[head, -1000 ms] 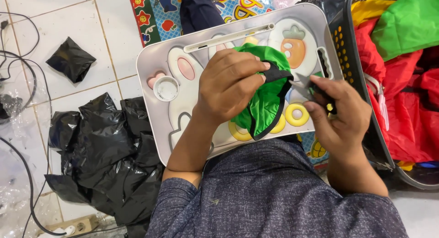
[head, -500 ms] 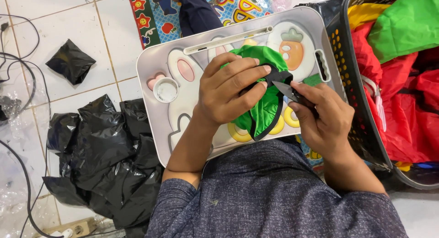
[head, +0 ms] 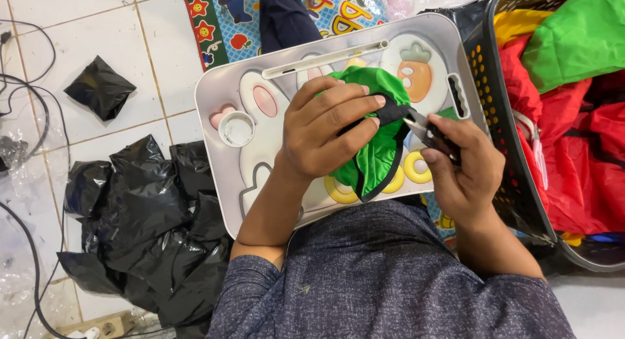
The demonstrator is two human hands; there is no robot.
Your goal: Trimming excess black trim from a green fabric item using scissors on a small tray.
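My left hand (head: 329,134) presses down on a green fabric piece with black edging (head: 376,158), pinching its black trim at the upper right. It lies on a white lap tray printed with a rabbit and a carrot (head: 228,85). My right hand (head: 465,173) grips small dark scissors (head: 426,132), whose blades touch the black trim beside my left fingertips.
A dark basket (head: 504,150) of red, green and yellow fabric stands at the right. Crumpled black plastic bags (head: 153,222) lie on the tiled floor at the left, a folded black bag (head: 99,86) farther back. Cables (head: 26,85) run along the left edge. A colourful mat (head: 338,10) lies beyond the tray.
My right hand has moved up and left, bringing the scissors to the black trim. My left hand stays pressed on the green fabric.
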